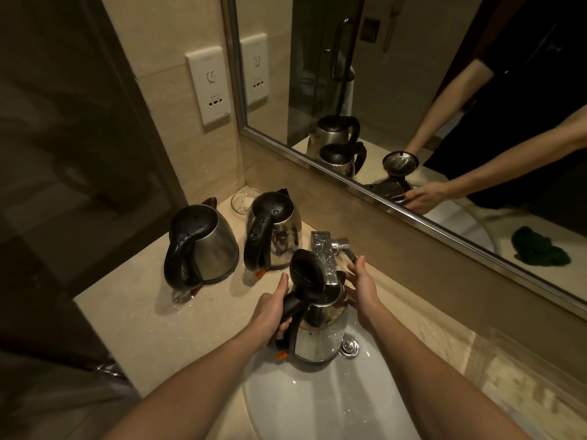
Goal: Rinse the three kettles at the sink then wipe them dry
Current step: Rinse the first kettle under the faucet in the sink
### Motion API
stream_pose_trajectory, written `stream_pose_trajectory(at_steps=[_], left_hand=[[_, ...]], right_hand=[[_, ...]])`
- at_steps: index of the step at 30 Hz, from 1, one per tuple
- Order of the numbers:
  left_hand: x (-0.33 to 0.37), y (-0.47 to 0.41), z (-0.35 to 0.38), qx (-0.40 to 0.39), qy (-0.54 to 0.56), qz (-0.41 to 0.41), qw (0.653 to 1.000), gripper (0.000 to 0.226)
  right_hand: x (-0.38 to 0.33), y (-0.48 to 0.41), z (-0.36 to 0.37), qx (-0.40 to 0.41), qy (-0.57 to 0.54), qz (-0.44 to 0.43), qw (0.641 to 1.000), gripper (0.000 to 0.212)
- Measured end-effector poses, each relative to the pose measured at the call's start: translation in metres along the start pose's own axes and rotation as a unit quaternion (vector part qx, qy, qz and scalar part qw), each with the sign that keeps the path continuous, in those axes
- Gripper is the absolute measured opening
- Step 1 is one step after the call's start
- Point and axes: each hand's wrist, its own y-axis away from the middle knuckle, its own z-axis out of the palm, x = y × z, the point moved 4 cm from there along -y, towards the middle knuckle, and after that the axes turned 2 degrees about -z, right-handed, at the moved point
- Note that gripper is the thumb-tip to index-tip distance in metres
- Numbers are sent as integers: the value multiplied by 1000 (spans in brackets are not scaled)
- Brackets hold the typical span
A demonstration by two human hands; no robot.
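We see a steel kettle (320, 328) held over the white sink (317, 404), its base just above the basin beside the chrome drain plug (350, 347), its black lid (306, 271) hinged up and open under the faucet (324, 258). The left hand (270, 309) is wrapped tight around the kettle's black handle, fingers curled under, thumb on top. The right hand (362, 287) is spread open, palm against the far side of the kettle's upper body, fingertips up near the faucet lever (347, 247); it grips nothing that we can make out. Whether water is running we cannot tell. Two more kettles stand upright on the beige counter (143, 325) left of the sink: the near-left kettle (203, 246) and the back kettle (273, 230), lids shut, droplets on their black tops, a small wet patch under the near-left one. A glass dish (243, 201) sits in the corner behind them. The mirror (413, 90) shows a green cloth (540, 247) lying on the counter further right. A wall socket (209, 87) is mounted above the counter.
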Motion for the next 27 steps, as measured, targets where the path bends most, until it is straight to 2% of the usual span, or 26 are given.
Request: stream_pose_trajectory(at_steps=[27], left_hand=[[2, -1, -1, 4, -10, 6, 1000, 75]], right_hand=[[0, -1, 0, 3, -5, -6, 1000, 69]])
